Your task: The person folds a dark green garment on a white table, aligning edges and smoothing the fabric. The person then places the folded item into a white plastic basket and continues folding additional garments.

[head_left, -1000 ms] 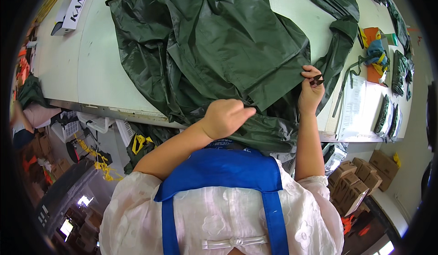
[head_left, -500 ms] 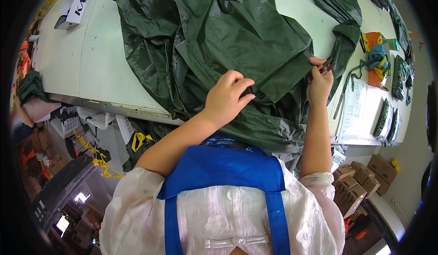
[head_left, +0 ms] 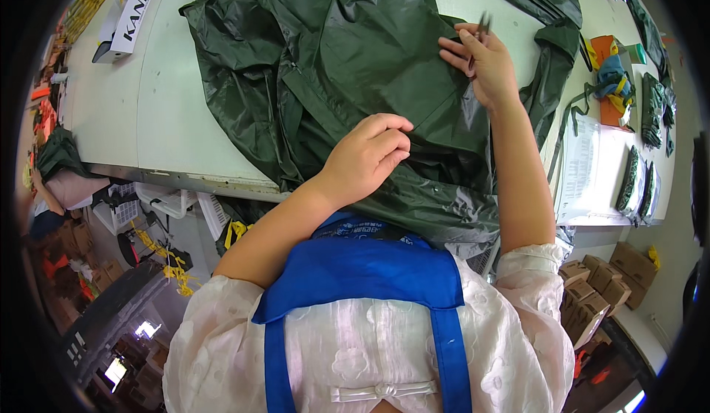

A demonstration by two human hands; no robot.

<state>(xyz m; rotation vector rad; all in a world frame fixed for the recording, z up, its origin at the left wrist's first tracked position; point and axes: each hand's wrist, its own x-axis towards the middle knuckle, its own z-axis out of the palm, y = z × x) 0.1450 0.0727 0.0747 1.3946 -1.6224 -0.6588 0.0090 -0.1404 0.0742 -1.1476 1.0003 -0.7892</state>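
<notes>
White box (head_left: pixel 135 14), upper left of the surface (head_left: pixel 170 102): one line of big bold black capitals along its long white side, clearly legible, wording not copied. Blue apron (head_left: pixel 362 272): small pale print on the part below the folded-over bib, more than one line, partly hidden by the fold, characters too small to make out. White sheet (head_left: pixel 580 161), right side of the surface: fine rows of print, faint, unreadable. Cardboard boxes (head_left: pixel 588 313), lower right: dark marks on sides, can't tell if lettering. Dark curved thing (head_left: pixel 111 324), lower left: short pale strokes, can't tell what.
</notes>
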